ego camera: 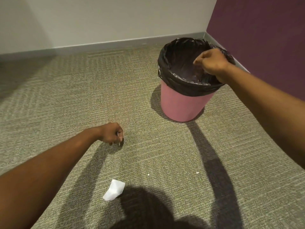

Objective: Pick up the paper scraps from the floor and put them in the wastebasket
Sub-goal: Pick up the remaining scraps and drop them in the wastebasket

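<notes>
The left forearm comes in from the lower left corner, and the left hand [113, 133] sits low over the carpet [57, 104] with its fingers curled under; a pale glint shows at the fingertips, but I cannot tell whether it is pinching anything. Just beside that arm, near the bottom of the view, a crumpled white paper scrap [113, 190] lies on the floor at the edge of the person's shadow. A few tiny white specks [148, 174] dot the carpet to its right. The right hand [212, 63] hangs over the open mouth of the pink wastebasket [179, 104] (lined with a black bag [168, 70]), fingers curled downward, fingertips close together; whether they hold a scrap cannot be told. The basket stands near the purple wall [264, 38]
</notes>
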A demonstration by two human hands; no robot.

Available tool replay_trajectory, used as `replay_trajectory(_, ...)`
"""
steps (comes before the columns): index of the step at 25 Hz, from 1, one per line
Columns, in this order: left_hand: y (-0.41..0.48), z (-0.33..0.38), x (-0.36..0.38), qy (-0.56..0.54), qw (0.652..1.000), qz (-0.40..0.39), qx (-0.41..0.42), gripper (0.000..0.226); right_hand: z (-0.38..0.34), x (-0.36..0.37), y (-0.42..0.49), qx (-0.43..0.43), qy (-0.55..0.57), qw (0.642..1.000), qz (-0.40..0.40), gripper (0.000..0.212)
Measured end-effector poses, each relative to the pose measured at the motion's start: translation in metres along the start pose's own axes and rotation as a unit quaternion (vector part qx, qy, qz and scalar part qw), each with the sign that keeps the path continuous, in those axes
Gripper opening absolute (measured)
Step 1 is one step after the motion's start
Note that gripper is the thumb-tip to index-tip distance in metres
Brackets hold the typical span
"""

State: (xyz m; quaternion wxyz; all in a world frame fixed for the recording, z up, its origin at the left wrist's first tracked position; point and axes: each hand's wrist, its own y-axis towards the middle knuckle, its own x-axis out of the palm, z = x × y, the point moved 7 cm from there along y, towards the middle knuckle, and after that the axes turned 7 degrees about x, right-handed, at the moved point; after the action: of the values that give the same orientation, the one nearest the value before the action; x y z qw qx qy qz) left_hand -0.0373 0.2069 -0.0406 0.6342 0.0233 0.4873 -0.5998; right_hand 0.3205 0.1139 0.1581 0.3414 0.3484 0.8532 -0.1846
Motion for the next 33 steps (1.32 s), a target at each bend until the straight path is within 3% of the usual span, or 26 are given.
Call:
replay_trajectory(2, -0.004, -0.004, 0.015, 0.011, 0.997, -0.053, -0.051, 0.012, -0.021, -0.011, -0.016, -0.047, 0.011, 0.996, 0.073, 0.017)
replay_trajectory(4, -0.013, -0.006, 0.039, 0.057, 0.982, -0.139, -0.116, 0.035, -0.048, -0.010, -0.045, -0.113, 0.048, 0.988, 0.091, 0.019)
replay_trajectory(7, -0.024, 0.001, 0.087, 0.125, 0.935, -0.273, -0.187, 0.073, -0.080, 0.023, -0.097, -0.206, 0.086, 0.975, 0.013, 0.016)
replay_trajectory(11, -0.035, 0.002, 0.134, 0.103, 0.901, -0.334, -0.257, 0.073, -0.068, 0.103, -0.144, -0.222, 0.046, 0.962, -0.151, 0.011)
replay_trajectory(14, -0.036, 0.017, 0.141, 0.143, 0.915, -0.307, -0.218, 0.051, -0.036, 0.147, -0.160, -0.212, 0.012, 0.948, -0.239, 0.011)
replay_trajectory(20, -0.034, 0.010, 0.151, 0.107, 0.900, -0.358, -0.226, 0.014, 0.002, 0.171, -0.160, -0.166, -0.003, 0.947, -0.275, 0.013)
replay_trajectory(24, -0.033, 0.020, 0.149, 0.110, 0.912, -0.348, -0.188, 0.033, 0.018, 0.181, -0.169, -0.139, -0.035, 0.937, -0.319, 0.014)
replay_trajectory(26, -0.035, 0.024, 0.152, 0.107, 0.906, -0.353, -0.207, 0.029, 0.030, 0.186, -0.174, -0.122, -0.058, 0.930, -0.342, 0.014)
replay_trajectory(28, -0.041, 0.025, 0.157, 0.132, 0.902, -0.350, -0.218, 0.041, 0.041, 0.191, -0.179, -0.109, -0.083, 0.923, -0.359, 0.015)
replay_trajectory(31, -0.034, 0.021, 0.175, 0.275, 0.904, -0.312, -0.099, 0.052, 0.049, 0.193, -0.186, -0.087, -0.101, 0.914, -0.384, 0.016)
replay_trajectory(33, -0.032, 0.017, 0.185, 0.312, 0.907, -0.274, -0.072, 0.051, 0.051, 0.196, -0.190, -0.070, -0.103, 0.908, -0.401, 0.015)
